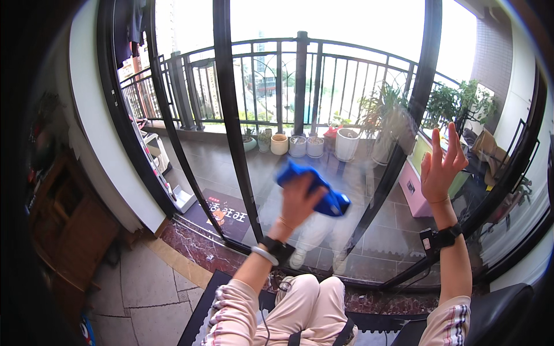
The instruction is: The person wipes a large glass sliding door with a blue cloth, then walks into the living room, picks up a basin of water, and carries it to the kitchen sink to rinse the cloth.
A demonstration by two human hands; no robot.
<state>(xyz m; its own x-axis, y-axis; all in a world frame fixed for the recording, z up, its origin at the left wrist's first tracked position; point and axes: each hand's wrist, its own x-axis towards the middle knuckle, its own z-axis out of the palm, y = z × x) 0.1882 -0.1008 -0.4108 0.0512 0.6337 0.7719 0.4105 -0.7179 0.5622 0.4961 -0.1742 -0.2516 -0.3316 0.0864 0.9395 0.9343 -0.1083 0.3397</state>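
Observation:
My left hand [299, 200] presses a crumpled blue cloth [318, 188] flat against the glass pane of a sliding door [277, 225], and both are slightly blurred. Up at the right, my right hand [443, 166] is raised with its fingers apart and holds nothing; whether it touches the glass I cannot tell. A black strap with a small device is on each wrist, and a pale bangle [265, 255] sits beside the left one. Faint reflections show in the glass.
Dark door frames stand upright on both sides of the pane. Behind the glass are potted plants [347, 145], a metal railing [300, 86], a doormat [227, 214] and a pink box [415, 194]. A black chair [497, 311] is at lower right, a wooden cabinet [78, 220] at left.

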